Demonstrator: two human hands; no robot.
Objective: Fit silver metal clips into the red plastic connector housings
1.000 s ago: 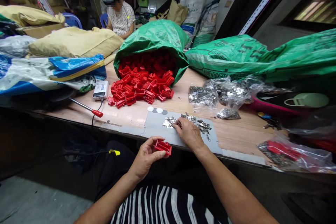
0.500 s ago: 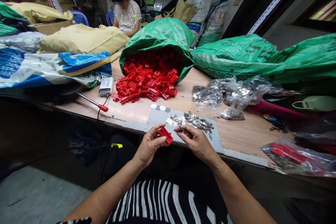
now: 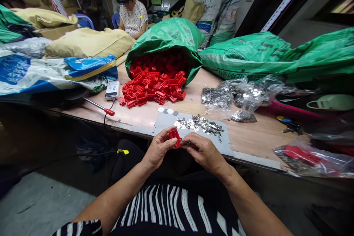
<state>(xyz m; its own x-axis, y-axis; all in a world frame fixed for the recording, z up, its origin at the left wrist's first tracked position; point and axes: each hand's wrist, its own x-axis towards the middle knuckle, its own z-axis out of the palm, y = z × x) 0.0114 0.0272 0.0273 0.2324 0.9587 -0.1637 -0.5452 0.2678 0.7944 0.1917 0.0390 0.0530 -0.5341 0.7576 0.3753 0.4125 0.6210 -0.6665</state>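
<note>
over the near edge of the surface (image 3: 138, 116), we hold one red part (image 3: 174, 134) in our left grip (image 3: 159, 150).

that grip is pinched nearly closed, thumb and fingers about the part; our right grip (image 3: 205, 152) is closed around a slim dark tool (image 3: 190, 143), its tip at the part, though whether it touches we cannot tell. we judge the part light, stiff, probably smooth plastic, its thin walls perhaps brittle, so best held lightly by the outer sides, clear of the hollow. small metal pieces (image 3: 206, 125) lie near, on the grey mat (image 3: 162, 122).
</note>
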